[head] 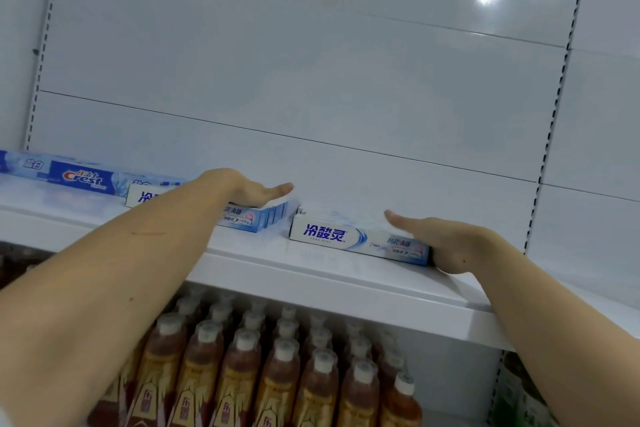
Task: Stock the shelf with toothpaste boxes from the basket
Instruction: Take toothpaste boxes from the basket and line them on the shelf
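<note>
My left hand (pixel 252 191) lay flat, fingers straight, on the left row of toothpaste boxes (pixel 254 217) on the white shelf (pixel 311 263). My right hand (pixel 446 246), fingers likewise extended, pressed against the right end of the right row of boxes (pixel 346 236).

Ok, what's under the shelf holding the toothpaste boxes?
Below the white shelf stand rows of brown drink bottles with white caps. Both forearms cover parts of that lower level, so its far left and right ends cannot be seen fully.
</note>
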Demonstrator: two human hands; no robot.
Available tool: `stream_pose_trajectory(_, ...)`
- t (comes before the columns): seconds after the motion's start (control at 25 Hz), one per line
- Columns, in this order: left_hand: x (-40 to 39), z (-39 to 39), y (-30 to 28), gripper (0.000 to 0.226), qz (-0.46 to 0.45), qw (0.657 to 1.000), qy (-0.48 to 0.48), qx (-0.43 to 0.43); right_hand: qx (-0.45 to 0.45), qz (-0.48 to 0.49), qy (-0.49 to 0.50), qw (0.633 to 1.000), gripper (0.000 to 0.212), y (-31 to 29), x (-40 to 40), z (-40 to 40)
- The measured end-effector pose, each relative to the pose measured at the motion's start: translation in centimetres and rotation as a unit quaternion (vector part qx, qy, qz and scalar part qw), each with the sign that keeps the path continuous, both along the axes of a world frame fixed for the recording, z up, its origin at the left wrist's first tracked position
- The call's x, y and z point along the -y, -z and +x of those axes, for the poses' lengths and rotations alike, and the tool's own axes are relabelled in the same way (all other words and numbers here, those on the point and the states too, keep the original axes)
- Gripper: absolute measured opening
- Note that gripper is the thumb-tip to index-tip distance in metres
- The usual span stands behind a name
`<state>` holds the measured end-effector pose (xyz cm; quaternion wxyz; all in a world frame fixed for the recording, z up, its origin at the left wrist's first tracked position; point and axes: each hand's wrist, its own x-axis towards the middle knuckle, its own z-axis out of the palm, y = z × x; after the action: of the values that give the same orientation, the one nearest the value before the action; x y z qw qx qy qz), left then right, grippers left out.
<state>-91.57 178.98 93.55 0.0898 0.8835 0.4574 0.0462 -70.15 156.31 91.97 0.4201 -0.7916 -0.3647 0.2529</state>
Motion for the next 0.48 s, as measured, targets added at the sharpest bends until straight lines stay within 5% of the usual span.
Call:
stream_pose_trajectory(0.16, -0.5, 0.0, 0.4, 0.115, -0.062, 0.998, 0.007, 0.033, -0.061, 0.095, 0.085, 0.99, 0.063, 0.2, -1.6, -0.7)
stream_pose_trajectory(0.48, -2.0, 0.9, 0.9, 0.109, -0.087, 0.995, 0.028, 0.041, -0.035, 0.106, 0.126, 0.986, 0.04, 0.3, -5.5, -3.4)
